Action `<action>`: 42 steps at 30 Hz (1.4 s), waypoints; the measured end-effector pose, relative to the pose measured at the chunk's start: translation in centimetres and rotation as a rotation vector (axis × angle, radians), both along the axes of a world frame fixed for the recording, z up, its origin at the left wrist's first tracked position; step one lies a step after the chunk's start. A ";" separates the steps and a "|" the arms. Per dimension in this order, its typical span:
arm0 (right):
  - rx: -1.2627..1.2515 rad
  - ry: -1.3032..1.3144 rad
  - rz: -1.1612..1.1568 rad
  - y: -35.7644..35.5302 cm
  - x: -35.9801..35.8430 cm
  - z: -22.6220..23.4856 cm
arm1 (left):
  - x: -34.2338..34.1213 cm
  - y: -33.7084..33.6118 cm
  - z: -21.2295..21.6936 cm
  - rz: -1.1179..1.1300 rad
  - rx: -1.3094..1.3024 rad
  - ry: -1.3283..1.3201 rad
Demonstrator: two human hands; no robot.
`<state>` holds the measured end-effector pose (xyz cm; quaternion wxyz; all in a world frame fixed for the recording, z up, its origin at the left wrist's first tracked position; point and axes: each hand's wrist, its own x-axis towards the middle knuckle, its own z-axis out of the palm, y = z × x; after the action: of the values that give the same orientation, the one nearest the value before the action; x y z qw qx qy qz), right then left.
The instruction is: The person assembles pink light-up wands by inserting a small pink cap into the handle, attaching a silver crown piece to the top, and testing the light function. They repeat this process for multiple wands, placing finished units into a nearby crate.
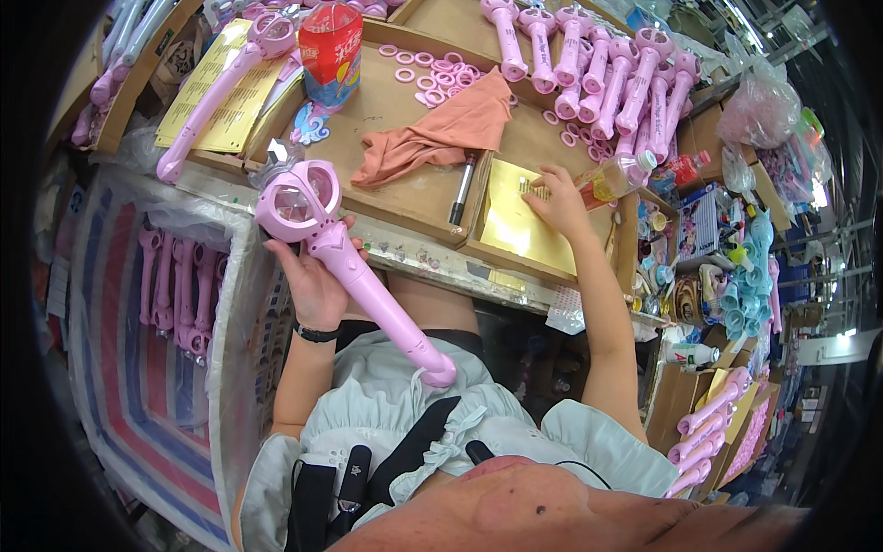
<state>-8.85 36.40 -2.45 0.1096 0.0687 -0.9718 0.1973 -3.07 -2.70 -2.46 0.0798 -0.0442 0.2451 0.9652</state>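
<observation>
Gripping the pink wand (354, 276) — left hand (313, 276); right hand (556, 198) on gold sheet (515, 225).

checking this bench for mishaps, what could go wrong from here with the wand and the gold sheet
1. The left hand holds the pink wand near its head only; the long handle hangs free over the lap and could swing or slip from that grip.
2. The right hand picks at the gold sheet while the plastic bottle lies right beside it; a nudge might roll it.
3. The black pen lies close to the tray's edge and could get knocked.
</observation>
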 end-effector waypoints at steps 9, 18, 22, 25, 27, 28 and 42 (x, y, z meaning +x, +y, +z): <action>-0.109 0.100 0.094 0.4 3.9 4.1 | 0.3 -2.5 -1.7 -0.130 0.120 0.121; 0.099 0.774 -0.041 -2.6 8.1 7.8 | 2.1 -5.4 -2.3 -0.454 0.007 0.275; -0.825 0.555 -0.153 -7.9 9.6 6.7 | 3.1 -6.1 -2.0 -0.303 -0.054 0.230; -1.268 0.304 -0.185 -11.8 10.7 6.8 | 3.4 -5.9 -1.3 -0.053 0.057 0.234; -1.458 0.253 -0.142 -14.3 11.1 7.1 | 3.4 -5.4 -0.5 0.041 0.109 0.237; -1.525 0.247 -0.106 -15.5 11.2 7.3 | 3.4 -5.1 -0.1 0.076 0.127 0.236; -1.459 0.233 0.043 -23.1 11.5 6.4 | 5.6 -0.8 2.6 0.097 0.073 0.051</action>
<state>2.66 13.32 3.94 0.2260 0.0180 -0.5743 0.7866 2.50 -3.52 0.10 0.0284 -0.0284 0.2092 0.9771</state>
